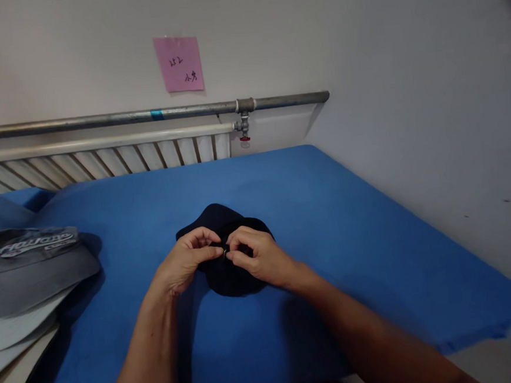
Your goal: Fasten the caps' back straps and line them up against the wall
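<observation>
A dark navy cap (227,279) lies on the blue cloth (328,221) in the middle of the view. My left hand (188,262) and my right hand (256,256) meet over its top. Both pinch at the same spot, where a small metal piece shows between the fingertips, likely the cap's strap buckle. The fingers of both hands are curled closed on the cap. Much of the cap's middle is hidden under my hands.
A grey cap (26,262) with white lettering sits on a stack of pale caps at the left edge. Behind the cloth run a white radiator (102,159) and a metal pipe (143,115). A pink note (179,63) hangs on the wall.
</observation>
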A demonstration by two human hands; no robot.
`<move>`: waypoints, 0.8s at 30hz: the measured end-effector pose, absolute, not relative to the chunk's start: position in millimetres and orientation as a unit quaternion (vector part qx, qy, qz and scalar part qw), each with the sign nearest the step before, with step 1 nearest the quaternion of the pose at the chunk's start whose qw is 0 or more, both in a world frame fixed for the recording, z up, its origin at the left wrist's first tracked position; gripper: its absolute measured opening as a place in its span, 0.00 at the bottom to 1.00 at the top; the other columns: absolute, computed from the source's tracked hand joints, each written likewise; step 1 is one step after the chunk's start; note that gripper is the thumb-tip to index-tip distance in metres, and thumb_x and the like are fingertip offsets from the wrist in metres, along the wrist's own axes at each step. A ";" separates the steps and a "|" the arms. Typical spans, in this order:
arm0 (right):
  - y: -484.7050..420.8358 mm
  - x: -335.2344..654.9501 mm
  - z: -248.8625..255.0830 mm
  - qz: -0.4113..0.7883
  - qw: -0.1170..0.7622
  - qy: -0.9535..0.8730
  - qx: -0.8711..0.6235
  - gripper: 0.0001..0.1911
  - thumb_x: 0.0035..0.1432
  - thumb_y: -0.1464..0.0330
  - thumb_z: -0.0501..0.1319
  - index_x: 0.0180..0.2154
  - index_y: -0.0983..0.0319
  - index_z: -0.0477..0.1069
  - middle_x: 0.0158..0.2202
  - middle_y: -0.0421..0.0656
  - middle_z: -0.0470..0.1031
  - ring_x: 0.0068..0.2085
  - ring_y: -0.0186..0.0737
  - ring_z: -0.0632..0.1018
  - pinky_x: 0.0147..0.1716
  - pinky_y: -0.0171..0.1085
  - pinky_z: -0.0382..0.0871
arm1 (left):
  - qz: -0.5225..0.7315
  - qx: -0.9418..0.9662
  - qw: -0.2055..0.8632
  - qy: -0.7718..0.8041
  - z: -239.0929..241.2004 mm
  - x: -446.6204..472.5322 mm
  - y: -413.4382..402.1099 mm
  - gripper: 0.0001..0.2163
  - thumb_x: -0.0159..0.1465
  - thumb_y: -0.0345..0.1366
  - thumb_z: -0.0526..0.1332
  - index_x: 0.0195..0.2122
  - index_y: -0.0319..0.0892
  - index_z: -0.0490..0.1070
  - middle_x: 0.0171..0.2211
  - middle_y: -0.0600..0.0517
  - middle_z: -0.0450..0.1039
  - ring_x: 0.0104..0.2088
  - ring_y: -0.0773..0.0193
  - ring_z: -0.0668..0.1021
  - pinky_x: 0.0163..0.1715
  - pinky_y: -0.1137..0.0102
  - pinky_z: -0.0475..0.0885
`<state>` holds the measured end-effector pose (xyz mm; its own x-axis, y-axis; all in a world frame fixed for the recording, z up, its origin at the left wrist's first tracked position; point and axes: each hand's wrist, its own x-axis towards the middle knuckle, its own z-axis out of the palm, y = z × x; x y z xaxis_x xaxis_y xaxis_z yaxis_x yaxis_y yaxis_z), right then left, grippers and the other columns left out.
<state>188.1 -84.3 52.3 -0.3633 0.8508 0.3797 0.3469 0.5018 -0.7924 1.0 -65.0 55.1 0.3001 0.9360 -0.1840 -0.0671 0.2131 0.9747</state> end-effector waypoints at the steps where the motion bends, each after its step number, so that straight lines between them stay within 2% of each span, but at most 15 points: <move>1: -84.4 187.5 51.9 0.309 0.409 -0.763 -0.395 0.08 0.53 0.76 0.60 0.25 0.62 0.65 0.33 0.40 0.71 0.33 0.33 0.71 0.35 0.35 0.64 | 0.392 0.490 0.640 0.444 54.9 1.5 -65.0 0.10 0.46 0.29 0.71 0.29 0.41 0.73 0.25 0.59 0.70 0.27 0.74 0.69 0.29 0.76 0.62; 6: -87.0 183.1 51.1 0.275 0.411 -0.761 -0.421 0.09 0.53 0.77 0.59 0.25 0.61 0.64 0.31 0.39 0.70 0.32 0.33 0.70 0.33 0.34 0.64 | 0.389 0.489 0.645 0.440 54.4 2.4 -64.4 0.09 0.46 0.29 0.71 0.29 0.42 0.74 0.26 0.59 0.71 0.27 0.74 0.70 0.29 0.76 0.62; 12: -81.6 191.6 53.5 0.287 0.430 -0.730 -0.446 0.03 0.57 0.68 0.62 0.31 0.60 0.69 0.31 0.39 0.71 0.31 0.33 0.71 0.31 0.34 0.65 | 0.406 0.464 0.639 0.460 58.7 2.0 -63.7 0.10 0.43 0.29 0.71 0.27 0.41 0.73 0.23 0.59 0.70 0.25 0.74 0.70 0.28 0.77 0.62; 14: -78.5 197.6 55.9 0.319 0.425 -0.720 -0.447 0.03 0.56 0.71 0.61 0.35 0.60 0.70 0.33 0.40 0.73 0.33 0.33 0.73 0.33 0.34 0.67 | 0.406 0.456 0.642 0.463 59.2 2.1 -63.5 0.10 0.43 0.28 0.70 0.27 0.41 0.73 0.23 0.59 0.71 0.25 0.73 0.70 0.28 0.76 0.62; 19: -79.3 204.4 61.2 0.377 0.333 -0.751 -0.428 0.19 0.51 0.78 0.60 0.46 0.60 0.70 0.38 0.41 0.76 0.37 0.34 0.76 0.39 0.36 0.70 | 0.390 0.461 0.646 0.466 59.7 1.3 -64.2 0.10 0.44 0.28 0.68 0.29 0.41 0.72 0.23 0.58 0.72 0.25 0.72 0.72 0.28 0.75 0.62; 22: -82.5 203.4 63.7 0.375 0.311 -0.770 -0.412 0.17 0.54 0.77 0.57 0.46 0.59 0.70 0.37 0.40 0.76 0.38 0.34 0.76 0.40 0.36 0.69 | 0.383 0.468 0.647 0.464 61.0 0.7 -65.0 0.10 0.44 0.28 0.67 0.28 0.41 0.71 0.22 0.58 0.72 0.25 0.72 0.72 0.28 0.76 0.61; 24: -83.0 203.5 65.3 0.382 0.315 -0.763 -0.415 0.12 0.56 0.77 0.56 0.42 0.59 0.71 0.34 0.39 0.75 0.35 0.33 0.75 0.36 0.34 0.68 | 0.378 0.472 0.648 0.463 61.4 0.5 -65.2 0.09 0.45 0.28 0.66 0.28 0.41 0.70 0.22 0.58 0.72 0.24 0.71 0.72 0.27 0.75 0.61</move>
